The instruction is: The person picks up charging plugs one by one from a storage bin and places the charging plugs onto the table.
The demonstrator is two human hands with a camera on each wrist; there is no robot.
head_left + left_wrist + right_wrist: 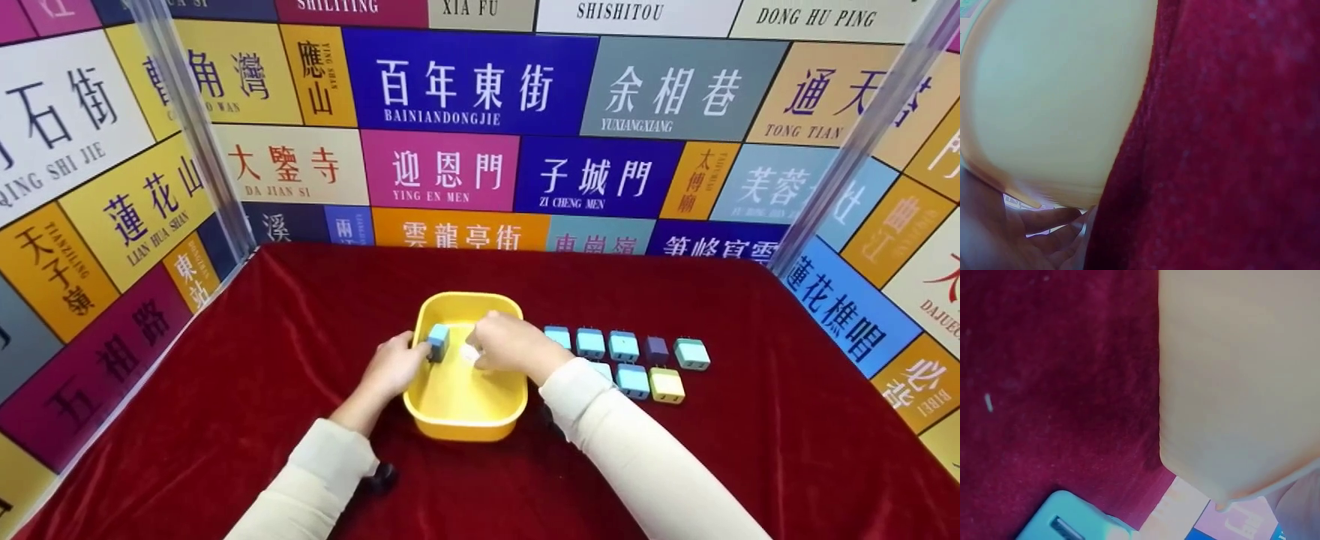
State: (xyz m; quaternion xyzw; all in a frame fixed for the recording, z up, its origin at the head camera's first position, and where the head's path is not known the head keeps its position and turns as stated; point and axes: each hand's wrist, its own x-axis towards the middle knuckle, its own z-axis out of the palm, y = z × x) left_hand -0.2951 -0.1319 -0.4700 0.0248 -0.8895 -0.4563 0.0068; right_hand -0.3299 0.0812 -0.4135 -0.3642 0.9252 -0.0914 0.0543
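A yellow plastic bin (465, 431) stands on the cloth. My left hand (394, 365) grips its left wall, thumb over the rim and fingers outside. Beside that thumb, inside the bin, is a blue plug-in charger (439, 342). In the left wrist view the fingers of the left hand (1044, 239) bend along the bin's outer wall (1061, 101). My right hand (510, 341) reaches over the right rim into the bin, fingers curled down. It pinches a small white object (470, 352), mostly hidden by the hand.
Right of the bin several chargers stand in two rows, among them a teal one (691, 354), a dark purple one (656, 350) and a yellow one (667, 385). My right forearm partly covers the rows. Dark red cloth (322, 300) covers the table, with sign-printed panels (472, 82) around it.
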